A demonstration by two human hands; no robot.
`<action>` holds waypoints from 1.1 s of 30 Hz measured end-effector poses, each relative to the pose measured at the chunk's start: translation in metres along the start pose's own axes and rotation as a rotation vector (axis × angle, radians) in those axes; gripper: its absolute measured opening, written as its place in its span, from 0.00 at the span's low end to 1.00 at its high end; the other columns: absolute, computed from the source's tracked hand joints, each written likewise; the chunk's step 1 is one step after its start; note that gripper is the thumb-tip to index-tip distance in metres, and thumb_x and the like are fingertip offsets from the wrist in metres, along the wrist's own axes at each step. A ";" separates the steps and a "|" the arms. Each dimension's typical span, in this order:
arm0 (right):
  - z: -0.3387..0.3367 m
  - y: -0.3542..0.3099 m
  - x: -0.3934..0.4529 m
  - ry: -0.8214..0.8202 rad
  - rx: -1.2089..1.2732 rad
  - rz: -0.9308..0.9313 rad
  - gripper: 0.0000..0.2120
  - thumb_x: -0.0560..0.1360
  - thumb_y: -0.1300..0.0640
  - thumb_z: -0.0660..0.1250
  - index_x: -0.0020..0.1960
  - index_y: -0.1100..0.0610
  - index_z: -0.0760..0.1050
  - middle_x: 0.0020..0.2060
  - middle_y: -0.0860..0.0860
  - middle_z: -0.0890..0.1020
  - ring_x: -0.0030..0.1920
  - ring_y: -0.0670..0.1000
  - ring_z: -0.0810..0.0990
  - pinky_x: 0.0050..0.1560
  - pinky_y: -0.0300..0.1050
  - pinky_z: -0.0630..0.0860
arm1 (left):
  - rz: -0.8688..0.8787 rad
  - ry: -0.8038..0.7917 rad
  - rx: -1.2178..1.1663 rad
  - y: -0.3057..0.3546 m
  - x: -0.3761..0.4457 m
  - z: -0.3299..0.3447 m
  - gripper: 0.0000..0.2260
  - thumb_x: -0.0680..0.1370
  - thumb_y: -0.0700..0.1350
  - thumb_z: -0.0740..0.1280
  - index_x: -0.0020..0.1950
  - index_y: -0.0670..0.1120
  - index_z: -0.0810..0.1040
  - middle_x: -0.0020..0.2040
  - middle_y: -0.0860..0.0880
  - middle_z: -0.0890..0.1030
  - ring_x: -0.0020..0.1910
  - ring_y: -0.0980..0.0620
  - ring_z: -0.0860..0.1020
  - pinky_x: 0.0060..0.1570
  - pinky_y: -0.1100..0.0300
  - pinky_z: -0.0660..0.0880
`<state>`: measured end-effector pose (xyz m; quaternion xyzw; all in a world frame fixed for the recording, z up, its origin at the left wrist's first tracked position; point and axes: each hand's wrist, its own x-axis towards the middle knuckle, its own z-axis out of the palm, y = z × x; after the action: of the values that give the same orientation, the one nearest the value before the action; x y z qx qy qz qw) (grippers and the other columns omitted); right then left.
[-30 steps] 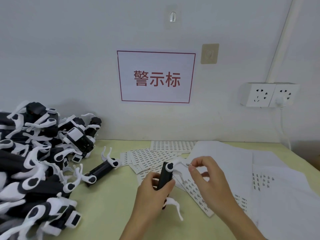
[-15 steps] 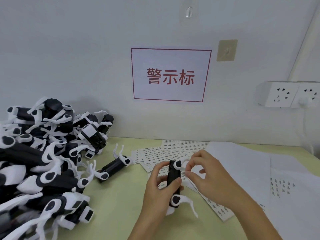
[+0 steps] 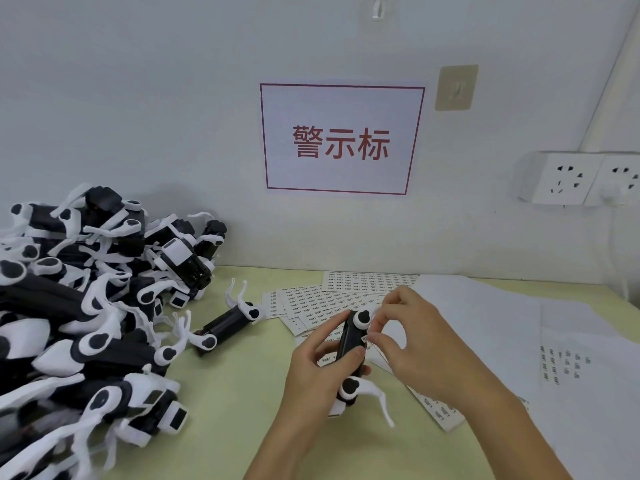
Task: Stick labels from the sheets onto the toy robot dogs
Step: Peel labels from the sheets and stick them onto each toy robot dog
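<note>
Label going onto a held toy dog, at 6 o'clock on the table (image 3: 242, 393).

Left hand (image 3: 313, 367) wraps the toy dog (image 3: 350, 344) at its stiff, likely light body; thin legs look fragile. Right hand (image 3: 412, 337) pinches a flimsy label (image 3: 365, 337) against it.

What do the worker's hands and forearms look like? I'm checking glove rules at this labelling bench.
Both are bare: the left hand and right hand wear no gloves, rings, or watch, and no sleeves show on either forearm.
</note>
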<state>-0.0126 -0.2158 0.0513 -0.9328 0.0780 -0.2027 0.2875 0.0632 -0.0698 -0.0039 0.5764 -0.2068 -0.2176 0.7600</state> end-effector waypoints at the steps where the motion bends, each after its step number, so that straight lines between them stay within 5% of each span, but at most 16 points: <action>1: -0.001 -0.001 0.000 -0.007 -0.010 0.004 0.07 0.77 0.50 0.68 0.41 0.44 0.75 0.48 0.37 0.70 0.53 0.37 0.72 0.53 0.38 0.71 | 0.002 0.000 0.000 0.000 0.000 0.000 0.22 0.69 0.43 0.74 0.61 0.61 0.81 0.50 0.45 0.86 0.45 0.36 0.85 0.44 0.53 0.82; 11: 0.000 -0.009 0.000 0.002 -0.109 0.016 0.05 0.78 0.50 0.67 0.43 0.46 0.78 0.48 0.39 0.70 0.50 0.42 0.73 0.49 0.39 0.71 | 0.013 0.013 0.013 0.000 0.001 -0.001 0.22 0.74 0.38 0.74 0.61 0.61 0.82 0.52 0.46 0.85 0.41 0.41 0.84 0.44 0.54 0.81; 19: 0.009 -0.009 0.000 0.096 -0.116 -0.051 0.06 0.77 0.53 0.69 0.42 0.45 0.81 0.49 0.36 0.68 0.57 0.41 0.69 0.60 0.44 0.68 | 0.016 0.027 -0.003 0.002 0.001 -0.001 0.21 0.74 0.39 0.74 0.60 0.62 0.82 0.52 0.46 0.85 0.41 0.43 0.84 0.41 0.57 0.80; 33: 0.009 -0.014 0.000 0.093 -0.224 -0.060 0.04 0.78 0.57 0.67 0.46 0.51 0.80 0.51 0.41 0.68 0.56 0.44 0.70 0.52 0.39 0.70 | 0.020 0.050 0.021 0.004 0.000 0.002 0.22 0.70 0.42 0.76 0.60 0.62 0.83 0.51 0.46 0.85 0.39 0.45 0.84 0.41 0.57 0.80</action>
<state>-0.0082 -0.1997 0.0527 -0.9506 0.0856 -0.2442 0.1713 0.0619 -0.0704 0.0006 0.5875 -0.1956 -0.1933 0.7611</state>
